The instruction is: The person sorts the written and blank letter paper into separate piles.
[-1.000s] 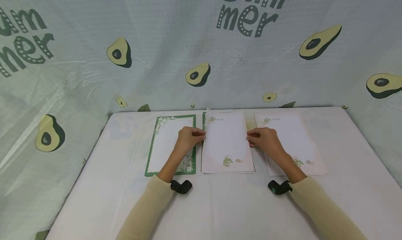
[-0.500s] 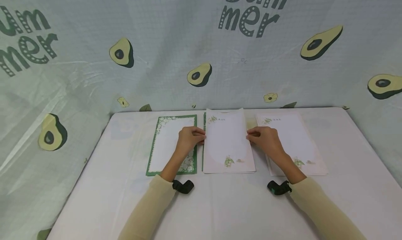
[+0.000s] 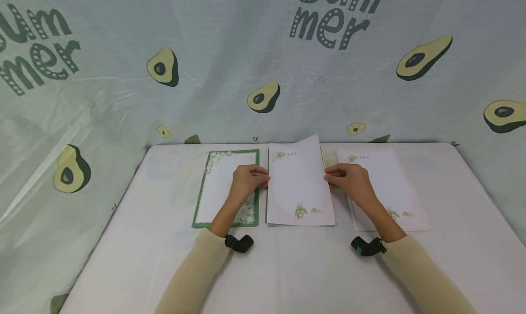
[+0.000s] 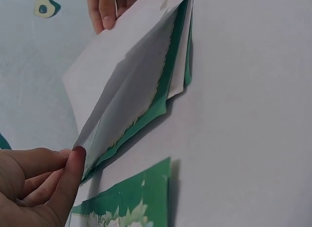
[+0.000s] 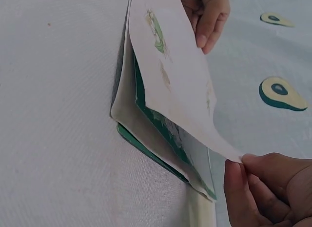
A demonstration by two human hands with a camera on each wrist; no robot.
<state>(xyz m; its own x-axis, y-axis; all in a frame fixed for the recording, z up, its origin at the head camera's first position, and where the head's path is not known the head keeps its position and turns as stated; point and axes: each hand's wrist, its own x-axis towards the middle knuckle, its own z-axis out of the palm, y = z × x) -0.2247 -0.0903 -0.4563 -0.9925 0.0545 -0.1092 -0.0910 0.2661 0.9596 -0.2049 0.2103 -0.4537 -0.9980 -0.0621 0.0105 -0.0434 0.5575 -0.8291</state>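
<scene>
A pale pink sheet of paper (image 3: 299, 181) with small plant prints lies over the middle stack. My left hand (image 3: 245, 181) pinches its left edge between thumb and fingers, and my right hand (image 3: 349, 179) pinches the right edge. Both wrist views show the sheet bowed up, apart from the stack at its sides. Beneath it, a green-bordered sheet (image 4: 156, 97) shows in the left wrist view, with pale and green sheets alternating lower down. In the head view the sheet's top right corner curls upward.
A green-bordered sheet (image 3: 223, 181) with flower prints lies at the left of the white-covered table (image 3: 287, 268). Several pink sheets (image 3: 382, 181) are piled at the right, partly under the right forearm. A curtain (image 3: 213, 54) printed with avocados hangs behind the table.
The pink sheet's top right corner has risen and curls higher. Both hands keep their grip on its side edges with little movement. The head view has shifted slightly.
</scene>
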